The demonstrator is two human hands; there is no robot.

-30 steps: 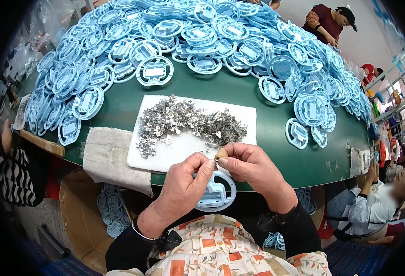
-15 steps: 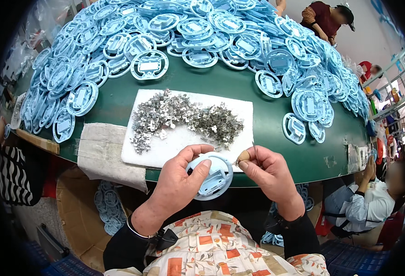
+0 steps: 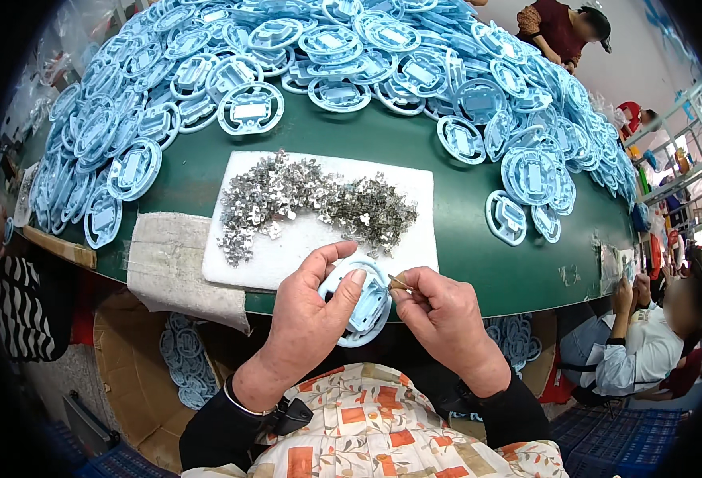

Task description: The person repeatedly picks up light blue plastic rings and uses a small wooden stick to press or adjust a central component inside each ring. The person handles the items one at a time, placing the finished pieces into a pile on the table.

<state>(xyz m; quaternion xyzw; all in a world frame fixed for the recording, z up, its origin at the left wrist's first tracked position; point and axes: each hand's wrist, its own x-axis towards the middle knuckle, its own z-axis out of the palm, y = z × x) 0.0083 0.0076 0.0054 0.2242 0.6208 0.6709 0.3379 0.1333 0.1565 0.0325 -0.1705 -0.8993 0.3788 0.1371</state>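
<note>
My left fingers point(image 3: 345, 296) pinch the wheel point(image 3: 369, 314) at the table point(image 3: 494, 275) edge, thumb over its face, likely for steadiness; my right fingers point(image 3: 432, 284) grip a slim tool point(image 3: 399, 282) by its rim. Clips point(image 3: 371, 213) lie handily ahead.

the left hand point(image 3: 307, 312) held a round blue part point(image 3: 371, 311) and the right hand point(image 3: 444, 315) a thin item point(image 3: 400, 282), near metal pieces point(image 3: 303, 191) on a white board point(image 3: 283, 256).
</note>
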